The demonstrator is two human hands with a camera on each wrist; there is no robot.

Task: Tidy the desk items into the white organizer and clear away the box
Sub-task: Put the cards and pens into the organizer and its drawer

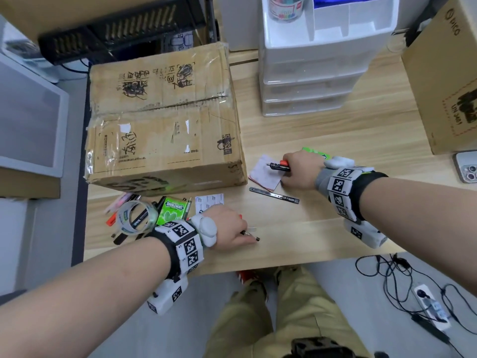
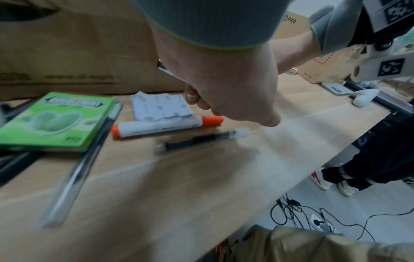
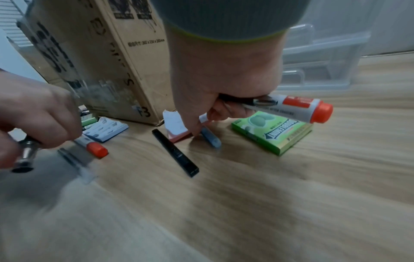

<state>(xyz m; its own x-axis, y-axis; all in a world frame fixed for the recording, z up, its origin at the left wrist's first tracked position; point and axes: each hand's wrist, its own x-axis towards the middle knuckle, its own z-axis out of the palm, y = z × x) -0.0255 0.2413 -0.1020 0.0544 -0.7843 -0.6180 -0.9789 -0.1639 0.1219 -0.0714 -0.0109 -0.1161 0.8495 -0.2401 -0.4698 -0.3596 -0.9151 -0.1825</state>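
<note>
My left hand [image 1: 231, 228] grips a metal-tipped pen [image 1: 251, 236] low over the desk's front, near an orange-capped marker [image 2: 165, 128] and a black pen [image 2: 201, 140] lying flat. My right hand [image 1: 299, 171] holds a white marker with an orange cap [image 3: 298, 108] together with a black clipped pen, and its fingertips touch a blue pen [image 3: 210, 139] beside the pink sticky pad [image 1: 263, 174]. A black utility knife [image 1: 273, 198] lies between the hands. The taped cardboard box [image 1: 165, 117] stands at the left, the white organizer [image 1: 317, 55] at the back.
A tape roll [image 1: 136, 218], a green gum box [image 1: 173, 211], a white card pad [image 1: 209, 202] and several pens crowd the front left. A second gum box [image 3: 273, 133] lies by my right hand. Another carton [image 1: 444, 81] and a phone [image 1: 467, 166] sit at the right.
</note>
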